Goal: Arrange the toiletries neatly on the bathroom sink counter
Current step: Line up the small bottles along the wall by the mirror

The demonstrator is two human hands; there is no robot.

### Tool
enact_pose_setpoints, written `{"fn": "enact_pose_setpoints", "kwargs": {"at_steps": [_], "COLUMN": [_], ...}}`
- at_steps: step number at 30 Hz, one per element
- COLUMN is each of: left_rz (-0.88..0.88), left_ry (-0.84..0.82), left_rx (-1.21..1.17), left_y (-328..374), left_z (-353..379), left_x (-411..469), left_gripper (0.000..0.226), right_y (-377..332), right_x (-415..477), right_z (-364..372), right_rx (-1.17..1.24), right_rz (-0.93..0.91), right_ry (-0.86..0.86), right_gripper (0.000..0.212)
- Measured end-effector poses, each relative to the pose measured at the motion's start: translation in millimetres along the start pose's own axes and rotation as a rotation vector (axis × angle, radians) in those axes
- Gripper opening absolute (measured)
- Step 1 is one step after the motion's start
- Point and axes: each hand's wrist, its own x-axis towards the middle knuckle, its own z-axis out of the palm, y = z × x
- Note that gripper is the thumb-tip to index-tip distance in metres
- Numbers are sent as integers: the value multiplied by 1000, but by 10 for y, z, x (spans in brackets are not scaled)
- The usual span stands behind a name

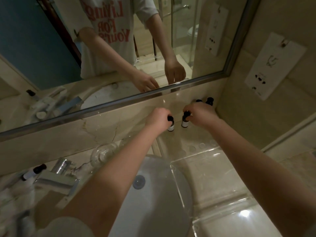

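Left hand [159, 118] grips small dark white-labelled bottle [171, 125] by its cap, right hand [202, 115] pinches matching dark bottle [185, 120] alongside. Black-capped bottles [209, 100] just behind right knuckles could topple w/ a careless wrist.

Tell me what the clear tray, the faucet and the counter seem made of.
The counter: beige marble or marble-look stone, polished; dark veins, soft sheen. The tray: clear acrylic or glass, glossy; stone shows through, edges glint. The faucet: polished chrome-look metal, mirror-bright reflections.
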Motion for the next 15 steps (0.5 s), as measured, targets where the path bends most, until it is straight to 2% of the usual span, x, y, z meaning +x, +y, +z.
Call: {"fn": "enact_pose_setpoints", "kwargs": {"at_steps": [4,9,15], "left_rz": [-9,-37,-13], "left_ry": [-8,-44,-12], "left_rx": [8,31,81], "left_y": [78,167,233], "left_z": [17,122,186], "left_x": [259,475,614], "left_gripper": [18,17,19], "right_y": [69,162,209], "right_x": [219,357,419], "right_z": [-77,-17,-11], "right_rx": [-12,-4,10], "right_rz": [57,72,30], "right_ry": [-41,22,66], "right_gripper": [17,18,20]}}
